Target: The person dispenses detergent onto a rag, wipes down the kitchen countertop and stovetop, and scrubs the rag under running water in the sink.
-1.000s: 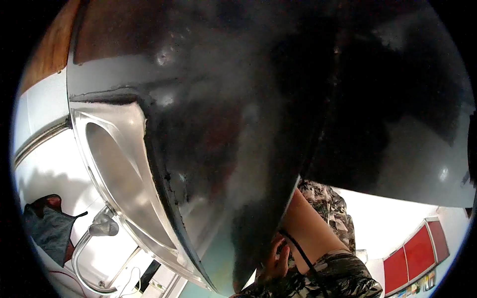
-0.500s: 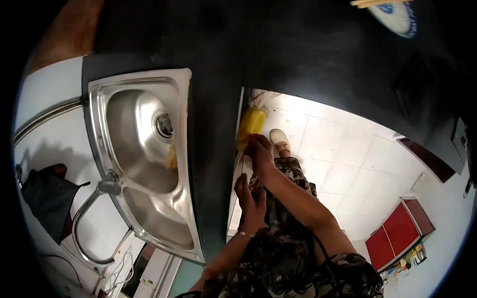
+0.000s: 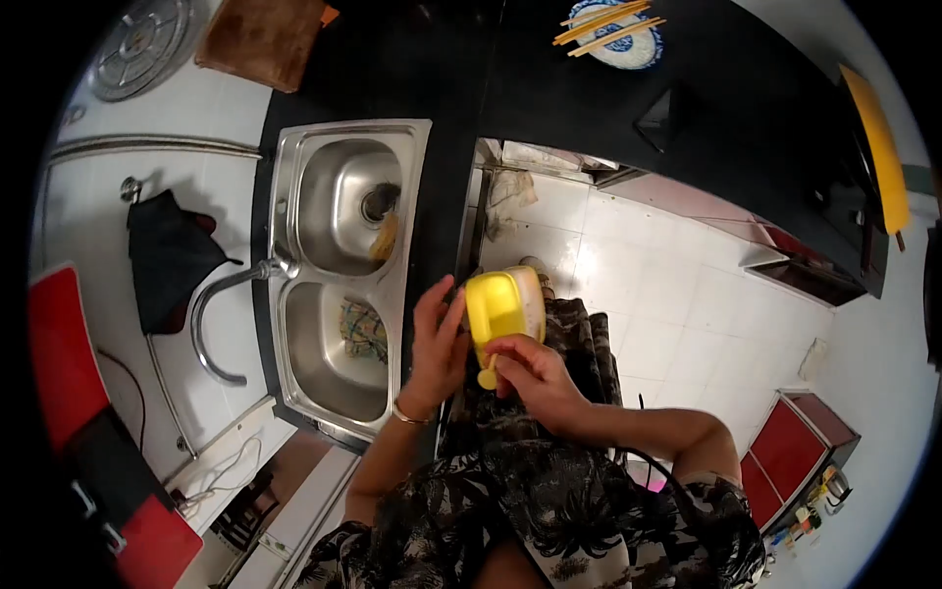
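Observation:
A yellow plastic bottle [image 3: 497, 302] with a pale, speckled side is held in front of my body, beside the black counter edge. Its small round yellow cap [image 3: 487, 379] points toward me. My right hand [image 3: 535, 381] is closed at the bottle's near end, fingers bent by the cap. Just left of the bottle, my left hand [image 3: 438, 348] is raised with its fingers apart. I cannot tell whether its fingertips touch the bottle's side.
A double steel sink [image 3: 417, 196] is set into the counter on the left, with a curved faucet [image 3: 201, 324]. A patterned cloth [image 3: 363, 329] lies in the near basin and a yellowish cloth [image 3: 386, 239] in the far one. Chopsticks rest on a blue-and-white plate [image 3: 643, 49].
My right hand has brought the bottle up and nearer to me. My left hand has moved left and forward, to the bottle's side. The head view has shifted, showing more counter.

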Motion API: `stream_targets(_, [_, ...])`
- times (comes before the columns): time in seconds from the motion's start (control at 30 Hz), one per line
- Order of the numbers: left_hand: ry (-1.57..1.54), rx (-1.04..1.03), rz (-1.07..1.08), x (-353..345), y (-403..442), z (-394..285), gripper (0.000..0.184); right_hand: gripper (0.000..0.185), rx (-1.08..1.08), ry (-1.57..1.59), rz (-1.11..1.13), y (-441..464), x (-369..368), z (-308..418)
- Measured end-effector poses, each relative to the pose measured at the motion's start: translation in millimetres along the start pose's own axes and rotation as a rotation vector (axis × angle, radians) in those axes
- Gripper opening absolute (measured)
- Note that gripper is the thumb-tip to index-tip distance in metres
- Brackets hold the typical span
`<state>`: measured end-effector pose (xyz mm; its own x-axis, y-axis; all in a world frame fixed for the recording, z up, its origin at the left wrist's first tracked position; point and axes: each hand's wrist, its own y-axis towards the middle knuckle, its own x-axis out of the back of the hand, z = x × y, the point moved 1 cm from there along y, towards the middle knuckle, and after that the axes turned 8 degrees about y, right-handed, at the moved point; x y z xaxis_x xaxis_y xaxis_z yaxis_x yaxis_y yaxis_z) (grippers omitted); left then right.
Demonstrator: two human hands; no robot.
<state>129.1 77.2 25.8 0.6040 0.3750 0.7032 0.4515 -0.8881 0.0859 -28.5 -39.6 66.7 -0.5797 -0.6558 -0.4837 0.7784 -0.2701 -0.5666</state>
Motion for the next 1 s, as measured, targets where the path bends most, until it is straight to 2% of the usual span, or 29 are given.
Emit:
stream_targets(0.07, [0.195,-0.113,-0.024,41,-19,-17,0.070,0.021,0.057,-0.025,0.104,-21,-27,2])
stream_targets(0.13, [0.236,-0.197,-0.111,75,-50,-24,0.068,0.021,0.061,-0.176,0.217,-42,-59,5])
stream_targets(0.2, [0.377,-0.301,-0.069,112,-76,-42,0.058,0.024,0.146,-0.254,0.309,-61,-90,-3])
stream_targets(0.3, [0.516,-0.241,-0.073,151,-122,-58,0.041,0.025,0.135,-0.319,0.399,-63,-132,-27])
stream_targets(0.4, [0.553,-0.143,0.021,177,-176,-43,0.034,0.026,0.151,-0.531,0.514,-49,-171,-61])
stream_targets(0.5, [0.515,-0.105,-0.016,177,-236,-20,0.032,0.027,0.110,-0.755,0.627,-37,-197,-95])
stream_targets(0.63, [0.423,-0.018,-0.176,161,-290,4,0.028,0.025,0.254,-1.069,0.652,-17,-222,-132])
stream_targets(0.73, [0.440,-0.015,-0.383,151,-311,24,0.023,0.024,0.443,-1.055,0.661,-5,-224,-144])
stream_targets(0.8, [0.463,0.034,-0.416,153,-324,30,0.025,0.023,0.296,-0.851,0.721,0,-223,-146])
stream_targets(0.87, [0.452,0.057,-0.401,157,-334,28,0.027,0.023,-0.112,-0.759,0.539,-37,-245,-107])
stream_targets(0.93, [0.459,0.089,-0.350,145,-303,19,0.029,0.024,0.019,-0.742,0.462,-5,-202,-91])
stream_targets(1.0, [0.473,0.143,-0.293,141,-301,13,0.029,0.024,0.208,-1.045,0.481,-1,-185,-86])
